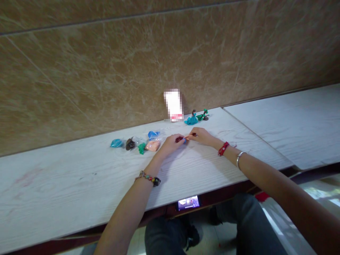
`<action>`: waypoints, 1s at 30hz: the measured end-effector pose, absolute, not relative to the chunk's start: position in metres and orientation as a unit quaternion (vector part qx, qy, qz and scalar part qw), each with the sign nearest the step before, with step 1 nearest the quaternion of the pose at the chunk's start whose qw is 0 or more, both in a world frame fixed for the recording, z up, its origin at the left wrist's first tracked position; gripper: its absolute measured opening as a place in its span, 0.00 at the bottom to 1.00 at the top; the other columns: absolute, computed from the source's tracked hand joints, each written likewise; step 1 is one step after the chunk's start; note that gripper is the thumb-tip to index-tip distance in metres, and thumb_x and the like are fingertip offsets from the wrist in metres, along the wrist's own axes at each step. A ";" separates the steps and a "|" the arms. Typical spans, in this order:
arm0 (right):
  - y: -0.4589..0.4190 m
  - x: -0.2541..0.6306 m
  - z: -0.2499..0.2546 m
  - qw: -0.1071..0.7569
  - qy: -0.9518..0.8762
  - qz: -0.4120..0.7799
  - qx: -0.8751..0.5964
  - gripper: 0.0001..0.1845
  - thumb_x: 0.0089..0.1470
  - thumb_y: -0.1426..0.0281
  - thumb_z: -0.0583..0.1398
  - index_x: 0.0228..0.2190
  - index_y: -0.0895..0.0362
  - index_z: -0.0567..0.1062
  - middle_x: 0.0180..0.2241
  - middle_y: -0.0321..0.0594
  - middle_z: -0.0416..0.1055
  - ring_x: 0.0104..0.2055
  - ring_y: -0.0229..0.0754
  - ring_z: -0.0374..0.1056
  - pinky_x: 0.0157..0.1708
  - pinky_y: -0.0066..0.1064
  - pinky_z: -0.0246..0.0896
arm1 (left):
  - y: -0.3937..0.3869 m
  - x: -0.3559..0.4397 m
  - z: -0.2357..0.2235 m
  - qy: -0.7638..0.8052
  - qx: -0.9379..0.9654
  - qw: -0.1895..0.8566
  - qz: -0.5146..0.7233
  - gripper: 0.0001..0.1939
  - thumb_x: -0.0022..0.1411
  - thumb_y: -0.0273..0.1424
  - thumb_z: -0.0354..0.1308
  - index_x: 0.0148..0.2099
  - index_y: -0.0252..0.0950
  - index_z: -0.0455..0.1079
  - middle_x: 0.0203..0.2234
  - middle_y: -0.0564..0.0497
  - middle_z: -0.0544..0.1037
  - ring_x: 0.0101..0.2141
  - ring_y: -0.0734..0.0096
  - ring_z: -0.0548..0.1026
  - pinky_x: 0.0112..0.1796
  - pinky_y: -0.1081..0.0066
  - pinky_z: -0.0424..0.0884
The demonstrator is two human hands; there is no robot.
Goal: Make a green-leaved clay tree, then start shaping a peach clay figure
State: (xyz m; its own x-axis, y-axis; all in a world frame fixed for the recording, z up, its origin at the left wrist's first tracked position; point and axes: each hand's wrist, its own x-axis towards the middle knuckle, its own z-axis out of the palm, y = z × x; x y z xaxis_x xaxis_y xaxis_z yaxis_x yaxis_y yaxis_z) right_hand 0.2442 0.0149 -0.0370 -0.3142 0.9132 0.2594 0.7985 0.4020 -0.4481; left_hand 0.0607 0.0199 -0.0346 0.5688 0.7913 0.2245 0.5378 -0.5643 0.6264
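My left hand and my right hand meet above the white table, fingers pinched together. Between the fingertips shows a small peach piece of modelling clay, with a bit of blue at my left fingertips. Just beyond my right hand stands a small clay figure with a teal base and brown top, beside a green and brown clay piece. To the left of my left hand lie clear bags of peach clay and blue clay, a green lump, brown clay and teal clay.
A bright, blurred-out upright card or screen leans on the brown marbled wall. A lit phone rests below the front edge of the white table. A seam in the tabletop runs at the right.
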 end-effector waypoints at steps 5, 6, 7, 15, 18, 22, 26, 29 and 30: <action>0.015 0.243 -0.040 0.235 -0.815 0.096 -0.521 0.15 0.51 0.63 0.57 0.26 0.64 0.74 0.27 0.44 0.69 0.28 0.35 0.60 0.27 0.25 0.51 | 0.020 0.060 -0.035 0.399 0.846 0.256 0.243 0.14 0.56 0.35 0.50 0.40 0.33 0.70 0.35 0.47 0.76 0.35 0.69 0.72 0.38 0.70 0.67; 0.015 0.243 -0.040 0.235 -0.816 0.095 -0.519 0.15 0.51 0.63 0.57 0.26 0.64 0.74 0.28 0.44 0.69 0.29 0.35 0.61 0.28 0.25 0.51 | 0.020 0.060 -0.035 0.400 0.846 0.256 0.242 0.13 0.56 0.34 0.50 0.40 0.34 0.70 0.35 0.48 0.76 0.35 0.69 0.72 0.39 0.70 0.67; 0.015 0.243 -0.040 0.235 -0.817 0.094 -0.518 0.16 0.52 0.63 0.56 0.27 0.64 0.74 0.28 0.44 0.69 0.29 0.35 0.61 0.28 0.25 0.51 | 0.021 0.060 -0.035 0.400 0.846 0.256 0.242 0.13 0.56 0.34 0.50 0.41 0.34 0.70 0.35 0.48 0.76 0.35 0.69 0.72 0.39 0.70 0.67; 0.014 0.245 -0.040 0.234 -0.819 0.087 -0.517 0.12 0.50 0.66 0.58 0.27 0.64 0.74 0.28 0.44 0.71 0.30 0.37 0.63 0.29 0.26 0.53 | 0.020 0.060 -0.035 0.410 0.849 0.236 0.235 0.13 0.55 0.34 0.51 0.40 0.33 0.70 0.36 0.46 0.76 0.36 0.68 0.72 0.39 0.69 0.68; 0.012 0.250 -0.038 0.247 -0.821 0.116 -0.502 0.09 0.46 0.69 0.60 0.31 0.62 0.75 0.31 0.43 0.72 0.32 0.37 0.64 0.31 0.27 0.55 | 0.017 0.059 -0.032 0.413 0.849 0.234 0.230 0.13 0.55 0.34 0.52 0.41 0.33 0.70 0.35 0.46 0.75 0.36 0.68 0.72 0.39 0.69 0.68; 0.010 0.255 -0.033 0.248 -0.812 0.154 -0.505 0.17 0.43 0.73 0.62 0.39 0.61 0.74 0.35 0.43 0.73 0.34 0.37 0.66 0.35 0.27 0.58 | 0.016 0.057 -0.031 0.411 0.850 0.241 0.227 0.14 0.52 0.31 0.54 0.42 0.33 0.69 0.35 0.47 0.75 0.35 0.69 0.72 0.39 0.69 0.68; 0.010 0.257 -0.031 0.242 -0.819 0.152 -0.497 0.20 0.43 0.74 0.62 0.41 0.64 0.73 0.37 0.46 0.73 0.36 0.39 0.67 0.37 0.29 0.59 | 0.016 0.056 -0.031 0.410 0.848 0.245 0.232 0.17 0.49 0.31 0.57 0.43 0.33 0.68 0.35 0.47 0.74 0.35 0.69 0.72 0.39 0.68 0.68; 0.010 0.259 -0.031 0.240 -0.832 0.144 -0.480 0.20 0.42 0.73 0.62 0.41 0.64 0.73 0.38 0.48 0.72 0.38 0.40 0.67 0.39 0.31 0.59 | 0.016 0.056 -0.031 0.408 0.842 0.263 0.235 0.21 0.48 0.32 0.59 0.46 0.33 0.66 0.36 0.46 0.74 0.36 0.69 0.71 0.39 0.68 0.68; 0.011 0.260 -0.031 0.245 -0.833 0.144 -0.474 0.20 0.41 0.73 0.63 0.41 0.64 0.73 0.39 0.48 0.72 0.38 0.40 0.67 0.39 0.31 0.59 | 0.017 0.055 -0.030 0.409 0.840 0.271 0.232 0.22 0.48 0.34 0.59 0.46 0.33 0.65 0.37 0.45 0.74 0.36 0.69 0.71 0.39 0.68 0.68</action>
